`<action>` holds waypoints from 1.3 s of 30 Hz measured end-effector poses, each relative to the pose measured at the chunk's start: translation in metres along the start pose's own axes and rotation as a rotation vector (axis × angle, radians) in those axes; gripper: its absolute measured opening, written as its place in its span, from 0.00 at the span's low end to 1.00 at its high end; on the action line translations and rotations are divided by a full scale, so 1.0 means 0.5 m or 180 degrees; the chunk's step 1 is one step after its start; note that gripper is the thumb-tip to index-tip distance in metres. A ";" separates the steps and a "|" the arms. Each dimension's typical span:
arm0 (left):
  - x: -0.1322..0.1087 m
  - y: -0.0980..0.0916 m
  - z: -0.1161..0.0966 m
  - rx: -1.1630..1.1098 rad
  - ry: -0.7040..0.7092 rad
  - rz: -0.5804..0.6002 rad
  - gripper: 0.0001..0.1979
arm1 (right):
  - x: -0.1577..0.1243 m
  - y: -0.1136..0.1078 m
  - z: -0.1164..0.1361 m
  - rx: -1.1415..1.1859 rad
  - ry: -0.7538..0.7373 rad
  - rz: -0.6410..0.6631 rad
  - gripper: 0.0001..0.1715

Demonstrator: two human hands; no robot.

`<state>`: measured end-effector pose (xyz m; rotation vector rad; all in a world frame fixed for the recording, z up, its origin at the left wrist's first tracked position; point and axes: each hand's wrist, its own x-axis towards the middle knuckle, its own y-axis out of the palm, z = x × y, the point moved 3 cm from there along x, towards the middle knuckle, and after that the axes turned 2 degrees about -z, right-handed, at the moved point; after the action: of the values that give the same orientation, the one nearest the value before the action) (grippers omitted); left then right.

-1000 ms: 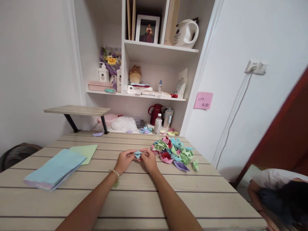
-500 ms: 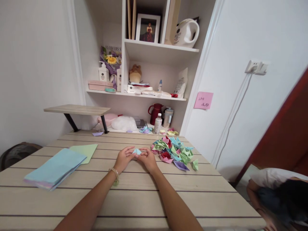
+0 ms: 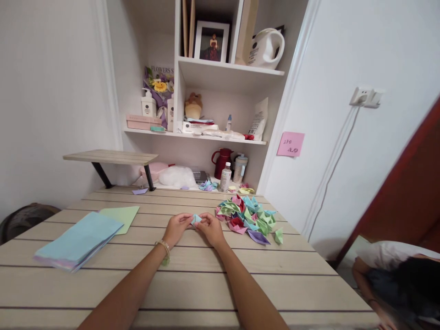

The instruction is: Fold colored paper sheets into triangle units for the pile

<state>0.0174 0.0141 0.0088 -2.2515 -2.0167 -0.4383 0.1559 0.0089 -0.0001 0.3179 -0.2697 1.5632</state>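
I'm seeing unfolded paper (image 3: 80, 239) lying around nine o'clock; at the dial's centre, the left hand (image 3: 177, 228) and right hand (image 3: 211, 228), both nearly closed, are pinching a seemingly part-folded blue piece (image 3: 196, 219); folded boats (image 3: 260, 225) are sitting heaped at three o'clock.

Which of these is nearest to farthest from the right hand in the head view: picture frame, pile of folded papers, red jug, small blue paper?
From the right hand:
1. Small blue paper: pinched between both hands.
2. Pile of folded papers: on the table, just right.
3. Red jug: behind the table, in the cabinet.
4. Picture frame: highest, upper shelf.
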 end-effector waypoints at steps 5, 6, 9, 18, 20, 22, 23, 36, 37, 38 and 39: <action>-0.004 -0.009 -0.028 0.1059 0.0797 -0.0020 0.09 | -0.002 -0.009 0.026 -0.0983 -0.0622 -0.0093 0.10; -0.005 -0.009 -0.035 0.1348 0.1051 0.0008 0.08 | -0.003 -0.011 0.030 -0.1133 -0.0718 -0.0146 0.09; -0.008 -0.007 -0.047 0.1919 0.1534 0.0130 0.07 | -0.006 -0.017 0.036 -0.1526 -0.0873 -0.0276 0.08; -0.018 0.004 -0.047 0.2351 0.1718 0.0358 0.10 | -0.020 -0.008 0.060 -0.2479 -0.0813 -0.0418 0.05; -0.016 0.003 -0.046 0.2336 0.1686 0.0293 0.10 | -0.020 -0.006 0.060 -0.2471 -0.0680 -0.0429 0.05; -0.013 0.002 -0.044 0.2301 0.1617 0.0209 0.10 | -0.019 -0.004 0.054 -0.2395 -0.0560 -0.0371 0.05; -0.011 0.001 -0.043 0.2271 0.1574 0.0156 0.09 | -0.018 -0.003 0.050 -0.2333 -0.0503 -0.0326 0.05; 0.005 -0.017 -0.008 0.1204 0.0903 -0.0531 0.09 | -0.009 0.017 0.002 -0.1043 -0.0064 0.0223 0.09; 0.005 -0.017 -0.006 0.1104 0.0834 -0.0560 0.10 | -0.009 0.018 0.001 -0.0966 -0.0038 0.0247 0.09; 0.006 -0.016 -0.005 0.0991 0.0751 -0.0575 0.10 | -0.008 0.019 0.001 -0.0885 -0.0020 0.0257 0.09; 0.006 -0.016 -0.005 0.0859 0.0650 -0.0578 0.11 | -0.008 0.019 0.002 -0.0804 -0.0013 0.0251 0.09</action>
<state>0.0095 0.0172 0.0108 -1.8017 -2.0420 -0.3671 0.1467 0.0048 -0.0006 0.1139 -0.4828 1.5855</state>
